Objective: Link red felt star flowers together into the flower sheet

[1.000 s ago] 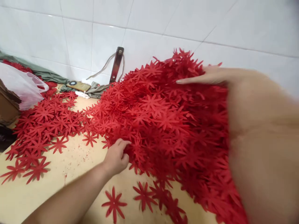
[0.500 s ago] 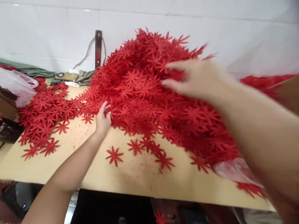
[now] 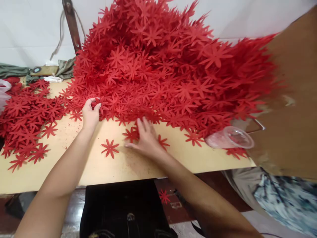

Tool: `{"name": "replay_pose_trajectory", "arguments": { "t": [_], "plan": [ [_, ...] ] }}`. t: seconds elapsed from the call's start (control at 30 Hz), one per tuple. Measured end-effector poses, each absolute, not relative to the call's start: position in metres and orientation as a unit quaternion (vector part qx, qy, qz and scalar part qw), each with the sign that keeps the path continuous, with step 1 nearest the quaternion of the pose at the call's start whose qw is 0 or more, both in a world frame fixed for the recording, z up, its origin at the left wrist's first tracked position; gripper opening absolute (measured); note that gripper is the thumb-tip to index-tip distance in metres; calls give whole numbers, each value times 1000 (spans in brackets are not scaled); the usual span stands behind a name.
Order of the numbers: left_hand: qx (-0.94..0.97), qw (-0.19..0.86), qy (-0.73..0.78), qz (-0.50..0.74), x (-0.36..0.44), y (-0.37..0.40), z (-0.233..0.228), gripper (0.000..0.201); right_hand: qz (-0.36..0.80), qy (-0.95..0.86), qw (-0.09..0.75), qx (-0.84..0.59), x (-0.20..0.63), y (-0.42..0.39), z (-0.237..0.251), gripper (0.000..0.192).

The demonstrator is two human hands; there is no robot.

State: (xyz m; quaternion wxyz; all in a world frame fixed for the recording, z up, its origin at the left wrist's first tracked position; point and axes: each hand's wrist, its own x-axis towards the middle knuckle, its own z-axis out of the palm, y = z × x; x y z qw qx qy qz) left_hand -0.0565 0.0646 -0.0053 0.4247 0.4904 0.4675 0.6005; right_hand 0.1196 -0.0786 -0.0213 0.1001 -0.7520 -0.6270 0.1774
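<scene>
Thin red star-shaped cutouts (image 3: pixel 148 72) bristle high! Left hand (image 3: pixel 90 115) curled, its grip unclear; right hand (image 3: pixel 148 138), fingers splayed, has dropped to their front edge.

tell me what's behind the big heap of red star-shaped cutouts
A white wall shows behind the big heap of red star-shaped cutouts, and a dark brown strip stands by its left edge. Whatever lies between heap and wall is covered.

Red flower cutouts (image 3: pixel 148 79) in a heap
</scene>
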Motion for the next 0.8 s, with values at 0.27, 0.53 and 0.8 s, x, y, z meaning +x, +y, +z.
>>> {"name": "replay_pose_trajectory", "arguments": {
  "t": [0.27,0.53,0.8],
  "plan": [
    [471,393,499,612,-64,69,-8,17,129,-738,100,-655,65,-48,-11,86],
    [461,501,437,588,-58,66,-19,24,18,-687,154,-710,149,-33,-27,41],
    [530,549,396,511,-38,37,-5,29,74,-701,218,-675,177,-51,25,46]
  ]
}}
